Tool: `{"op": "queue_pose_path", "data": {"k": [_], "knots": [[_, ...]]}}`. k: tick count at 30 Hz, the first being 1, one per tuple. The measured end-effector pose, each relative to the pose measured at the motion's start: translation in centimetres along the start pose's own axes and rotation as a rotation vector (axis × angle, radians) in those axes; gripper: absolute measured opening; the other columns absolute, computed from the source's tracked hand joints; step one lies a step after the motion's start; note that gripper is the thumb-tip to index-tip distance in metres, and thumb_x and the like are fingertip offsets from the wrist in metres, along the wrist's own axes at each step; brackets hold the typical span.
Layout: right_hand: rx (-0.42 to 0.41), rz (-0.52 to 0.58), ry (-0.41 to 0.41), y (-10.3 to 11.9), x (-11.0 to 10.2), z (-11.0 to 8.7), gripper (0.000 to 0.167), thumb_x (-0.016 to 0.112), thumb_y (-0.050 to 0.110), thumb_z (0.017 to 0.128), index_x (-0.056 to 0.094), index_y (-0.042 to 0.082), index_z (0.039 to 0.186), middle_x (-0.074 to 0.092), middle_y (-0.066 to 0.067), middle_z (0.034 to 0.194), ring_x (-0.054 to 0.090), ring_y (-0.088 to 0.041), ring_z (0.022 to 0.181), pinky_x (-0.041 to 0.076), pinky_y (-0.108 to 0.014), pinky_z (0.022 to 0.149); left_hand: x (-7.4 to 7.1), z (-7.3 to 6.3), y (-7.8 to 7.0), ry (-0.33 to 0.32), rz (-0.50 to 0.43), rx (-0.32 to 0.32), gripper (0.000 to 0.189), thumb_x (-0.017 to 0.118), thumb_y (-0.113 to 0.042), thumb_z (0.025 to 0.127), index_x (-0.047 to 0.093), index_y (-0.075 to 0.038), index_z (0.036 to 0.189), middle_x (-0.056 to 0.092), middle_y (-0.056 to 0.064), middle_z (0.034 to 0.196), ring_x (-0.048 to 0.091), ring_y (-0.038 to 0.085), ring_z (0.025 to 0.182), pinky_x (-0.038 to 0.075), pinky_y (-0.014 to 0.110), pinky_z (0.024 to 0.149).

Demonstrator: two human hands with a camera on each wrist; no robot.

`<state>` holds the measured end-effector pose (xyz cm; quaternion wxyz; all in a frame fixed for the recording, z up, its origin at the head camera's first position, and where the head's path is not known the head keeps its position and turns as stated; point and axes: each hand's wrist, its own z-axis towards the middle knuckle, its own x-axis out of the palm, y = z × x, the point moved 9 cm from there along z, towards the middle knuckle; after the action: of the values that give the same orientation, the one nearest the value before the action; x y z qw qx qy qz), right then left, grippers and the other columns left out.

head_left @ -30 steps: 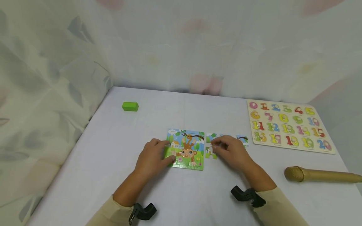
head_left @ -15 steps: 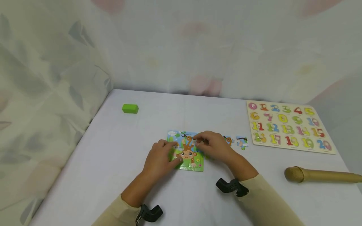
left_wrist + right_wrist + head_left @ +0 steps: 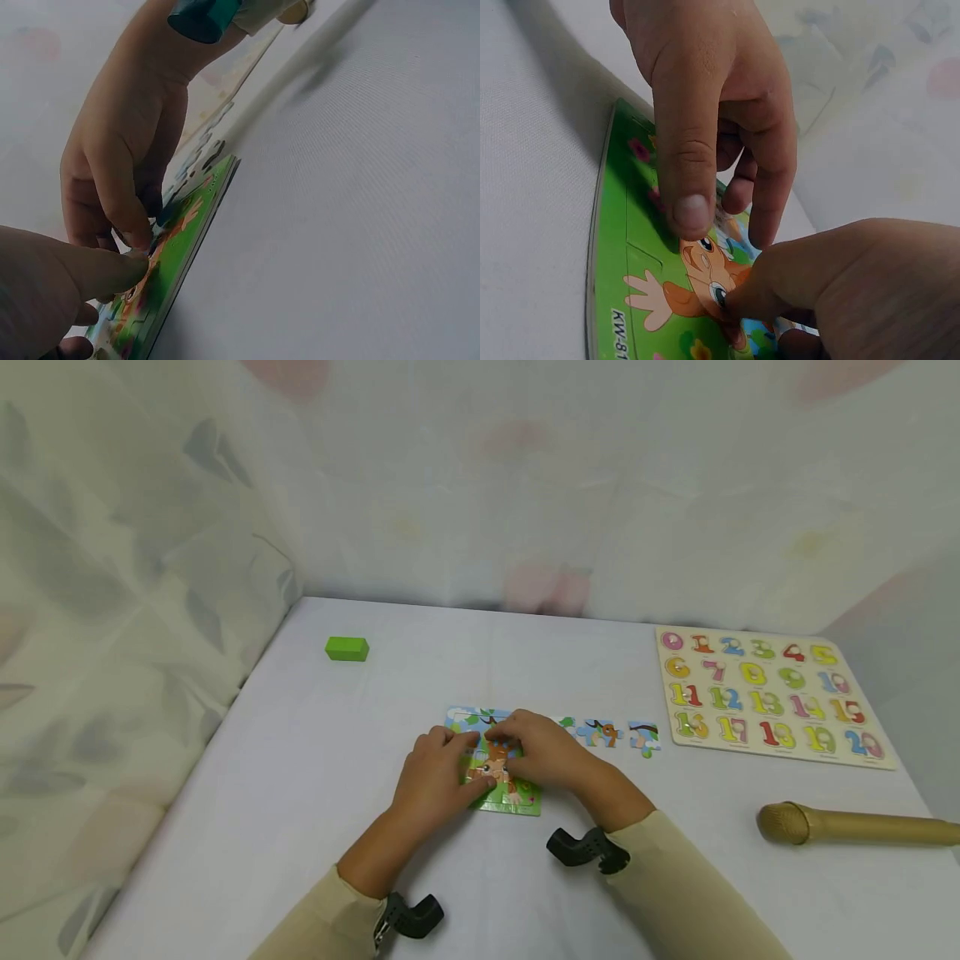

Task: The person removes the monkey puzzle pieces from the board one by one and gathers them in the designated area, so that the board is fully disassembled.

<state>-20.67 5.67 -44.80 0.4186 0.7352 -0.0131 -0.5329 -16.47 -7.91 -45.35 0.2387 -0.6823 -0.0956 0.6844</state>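
A square puzzle board [image 3: 517,802] with a cartoon monkey on green and blue lies on the white table, both hands over it. My left hand [image 3: 435,777] reaches in from its left side. Thumb and index finger are spread, the tips at the picture. My right hand [image 3: 547,752] is over the board's right part, its thumb [image 3: 757,289] at the monkey's eye in the right wrist view. I cannot tell whether a piece is between its fingers. Right of the board lie loose puzzle pieces, among them a bird piece [image 3: 602,733] and a branch piece [image 3: 645,737].
A green block [image 3: 347,649] stands at the back left. The number board [image 3: 772,697] with pegged numerals lies at the back right. In front of it is a gold microphone [image 3: 855,825]. A floral cloth wall [image 3: 480,485] rises behind the table.
My right hand has moved left from the loose pieces onto the board. My left hand has shifted right, from the board's left edge further over the picture.
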Motion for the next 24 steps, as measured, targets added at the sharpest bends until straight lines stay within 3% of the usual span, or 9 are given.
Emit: {"op": "queue_pose_path", "data": {"k": [10,15,24], "knots": [[-0.022,-0.002,0.021,0.21,0.2,-0.18,0.051,0.073,-0.006,0.085,0.073,0.011,0.133,0.066,-0.002,0.117,0.063,-0.021,0.106,0.052,-0.041,0.093,0.18,0.05,-0.15,0.029,0.053,-0.026,0.073,0.093,-0.047,0.08,0.07,-0.011,0.14,0.06,0.016,0.126,0.056,0.035,0.108,0.052,0.049,0.084],[0.013,0.014,0.024,0.03,0.25,-0.1,0.056,0.074,-0.005,0.086,0.068,0.008,0.14,0.067,-0.004,0.121,0.063,-0.02,0.11,0.052,-0.041,0.098,0.09,0.06,-0.1,0.028,0.052,-0.028,0.073,0.093,-0.046,0.081,0.07,-0.011,0.14,0.06,0.016,0.126,0.056,0.035,0.108,0.052,0.049,0.085],[0.098,0.003,0.044,-0.33,0.21,0.04,0.06,0.08,0.003,0.087,0.065,0.008,0.145,0.061,-0.005,0.123,0.06,-0.019,0.106,0.051,-0.04,0.095,0.09,0.05,-0.05,0.03,0.056,-0.028,0.074,0.093,-0.047,0.08,0.07,-0.012,0.141,0.06,0.016,0.126,0.056,0.035,0.107,0.052,0.049,0.086]]}}
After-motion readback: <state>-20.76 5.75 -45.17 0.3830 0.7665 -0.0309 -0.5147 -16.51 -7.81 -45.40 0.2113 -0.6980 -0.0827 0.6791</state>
